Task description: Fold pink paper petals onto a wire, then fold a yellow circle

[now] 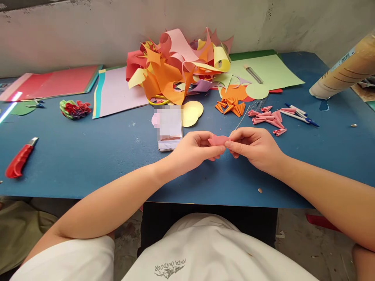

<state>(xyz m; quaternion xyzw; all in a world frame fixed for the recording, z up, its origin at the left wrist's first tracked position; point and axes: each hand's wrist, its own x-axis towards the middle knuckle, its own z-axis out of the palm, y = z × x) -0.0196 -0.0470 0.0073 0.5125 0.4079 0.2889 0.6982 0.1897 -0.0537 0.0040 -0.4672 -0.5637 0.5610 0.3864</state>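
Note:
A small piece of pink paper (pixel 219 140) is held above the table's front half, between both hands. My left hand (pixel 202 146) pinches its left end, while my right hand (pixel 249 146) grips the right end between thumb and fingers. Just beyond the right hand lie several rolled pink paper cones (pixel 271 118). Orange paper cones (pixel 231 106) form a small pile to their left. Close to my left hand a phone (pixel 170 132) lies on the table, with yellow paper circles (pixel 191 113) beside it.
Paper scraps (pixel 172 66) are heaped by the wall. On the blue table (pixel 88 156) lie a red utility knife (pixel 21 158), a ruffled paper flower (pixel 75 109), pens (pixel 300 115) and coloured sheets (pixel 117 93). A bottle (pixel 345 62) stands at right.

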